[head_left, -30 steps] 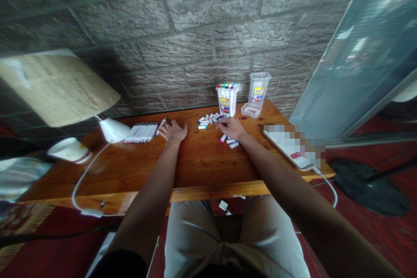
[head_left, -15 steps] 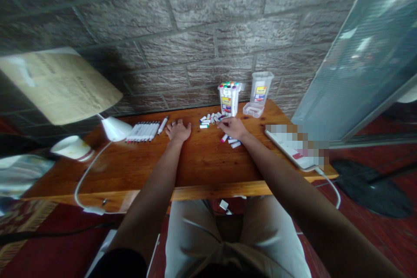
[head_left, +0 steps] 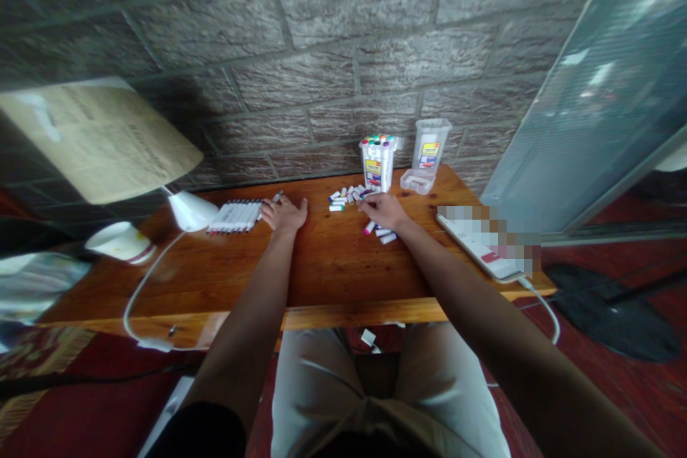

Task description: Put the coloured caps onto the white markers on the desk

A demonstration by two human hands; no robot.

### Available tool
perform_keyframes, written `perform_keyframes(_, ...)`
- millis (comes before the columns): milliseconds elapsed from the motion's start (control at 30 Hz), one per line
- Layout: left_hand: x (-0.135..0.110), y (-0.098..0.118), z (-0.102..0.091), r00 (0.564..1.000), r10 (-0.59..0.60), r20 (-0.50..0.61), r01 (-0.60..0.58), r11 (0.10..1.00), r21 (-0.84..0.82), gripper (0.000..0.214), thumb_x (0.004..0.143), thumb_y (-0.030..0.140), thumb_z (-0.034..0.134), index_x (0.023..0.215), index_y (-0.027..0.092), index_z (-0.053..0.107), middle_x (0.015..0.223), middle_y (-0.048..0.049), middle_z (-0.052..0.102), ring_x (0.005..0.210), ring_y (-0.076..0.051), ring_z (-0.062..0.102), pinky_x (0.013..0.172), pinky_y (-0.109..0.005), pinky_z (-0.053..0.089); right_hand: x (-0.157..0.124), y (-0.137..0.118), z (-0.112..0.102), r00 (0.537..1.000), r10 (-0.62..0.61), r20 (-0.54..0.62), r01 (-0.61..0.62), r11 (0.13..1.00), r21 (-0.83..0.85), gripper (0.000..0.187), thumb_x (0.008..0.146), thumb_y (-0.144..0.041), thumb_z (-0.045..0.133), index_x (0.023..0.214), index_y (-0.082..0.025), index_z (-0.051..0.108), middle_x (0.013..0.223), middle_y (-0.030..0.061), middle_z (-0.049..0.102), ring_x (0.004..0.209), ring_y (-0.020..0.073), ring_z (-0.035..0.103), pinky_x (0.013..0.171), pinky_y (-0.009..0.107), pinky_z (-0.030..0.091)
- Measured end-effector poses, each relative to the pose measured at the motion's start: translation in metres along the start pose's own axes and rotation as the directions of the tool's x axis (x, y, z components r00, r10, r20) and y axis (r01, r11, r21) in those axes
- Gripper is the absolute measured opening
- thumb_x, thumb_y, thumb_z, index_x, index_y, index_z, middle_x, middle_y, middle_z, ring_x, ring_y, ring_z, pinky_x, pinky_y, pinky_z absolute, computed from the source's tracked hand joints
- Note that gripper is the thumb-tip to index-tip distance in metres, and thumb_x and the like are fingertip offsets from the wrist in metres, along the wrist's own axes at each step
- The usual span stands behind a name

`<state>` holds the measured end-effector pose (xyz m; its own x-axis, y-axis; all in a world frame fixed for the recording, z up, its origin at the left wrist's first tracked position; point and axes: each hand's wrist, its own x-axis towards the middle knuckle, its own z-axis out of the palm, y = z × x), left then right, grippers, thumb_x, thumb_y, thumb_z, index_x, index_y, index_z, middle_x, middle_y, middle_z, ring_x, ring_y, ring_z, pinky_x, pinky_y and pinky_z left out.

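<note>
My left hand (head_left: 283,215) lies over a loose white marker (head_left: 278,196), fingers spread and touching it; the marker's tip end shows above them. Just left of it, a row of white markers (head_left: 236,217) lies side by side, dark ends away from me and coloured ends towards me. My right hand (head_left: 385,209) rests among short white marker caps (head_left: 338,199) with coloured ends. Its fingers are drawn together, and what they hold, if anything, is hidden. More caps (head_left: 387,237) lie beneath and in front of that hand.
Behind the caps stands a clear box of markers (head_left: 378,164), with an opened clear box (head_left: 431,143) to its right. A tablet-like device (head_left: 483,247) lies at the right. At the left are a lamp (head_left: 190,211), a paper cup (head_left: 119,242) and a white cable (head_left: 129,304).
My left hand has shifted left from the bare wood onto the loose marker beside the row. My right hand has stayed in place.
</note>
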<state>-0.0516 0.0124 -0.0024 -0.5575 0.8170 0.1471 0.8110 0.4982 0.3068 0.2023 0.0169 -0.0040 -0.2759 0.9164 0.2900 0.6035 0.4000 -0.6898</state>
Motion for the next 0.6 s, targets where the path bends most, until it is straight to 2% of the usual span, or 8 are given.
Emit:
perform_keyframes(133,-0.003,0.003,0.002,0.993,0.111,-0.029,-0.111,0.994,0.016,0.072,0.089,0.057,0.045,0.142,0.008,0.048,0.147,-0.0296,0.047,0.14,-0.045,0.038,0.113,-0.06,0.027,0.0,-0.001,-0.001,1.0,0.004,0.001,-0.004,1.0,-0.012,0.029,0.092,-0.034,0.06,0.078,-0.017,0.079,0.064,0.0005,0.066,0.062,0.012,0.056,0.062,0.024,0.04)
perform_keyframes(233,-0.007,0.008,0.005,0.978,0.208,-0.019,-0.207,0.978,0.02,0.058,0.092,0.041,0.045,0.141,0.012,0.051,0.142,-0.0247,0.053,0.134,-0.04,0.045,0.112,-0.055,0.031,0.0,-0.001,0.0,1.0,0.001,-0.003,-0.001,1.0,-0.019,0.03,0.093,-0.034,0.06,0.077,-0.018,0.079,0.062,-0.0001,0.065,0.061,0.0115,0.055,0.061,0.024,0.039)
perform_keyframes(333,-0.011,0.012,0.006,0.958,0.288,-0.002,-0.288,0.957,0.044,0.044,0.093,0.028,0.042,0.131,0.017,0.062,0.138,-0.0194,0.058,0.131,-0.036,0.049,0.11,-0.052,0.033,0.0,-0.001,0.0,1.0,-0.003,0.003,0.003,1.0,-0.017,0.03,0.093,-0.035,0.06,0.079,-0.017,0.079,0.065,0.0007,0.067,0.063,0.012,0.056,0.063,0.024,0.04)
perform_keyframes(467,-0.015,0.014,0.0,0.955,0.294,-0.027,-0.293,0.956,0.032,0.033,0.093,0.027,0.046,0.116,0.023,0.069,0.127,-0.0158,0.065,0.125,-0.035,0.054,0.104,-0.053,0.039,0.0,-0.002,-0.001,1.0,-0.007,0.002,0.007,1.0,-0.014,0.029,0.092,-0.034,0.06,0.079,-0.018,0.079,0.07,0.0016,0.069,0.067,0.0128,0.059,0.066,0.024,0.041)
perform_keyframes(600,-0.015,0.013,-0.006,0.964,0.265,-0.016,-0.265,0.964,-0.036,0.024,0.093,0.031,0.052,0.105,0.022,0.072,0.116,-0.0152,0.07,0.116,-0.033,0.062,0.097,-0.047,0.047,-0.001,-0.003,-0.002,1.0,-0.003,0.007,0.003,1.0,-0.016,0.03,0.093,-0.035,0.059,0.078,-0.018,0.079,0.063,0.0002,0.065,0.063,0.0123,0.056,0.064,0.024,0.04)
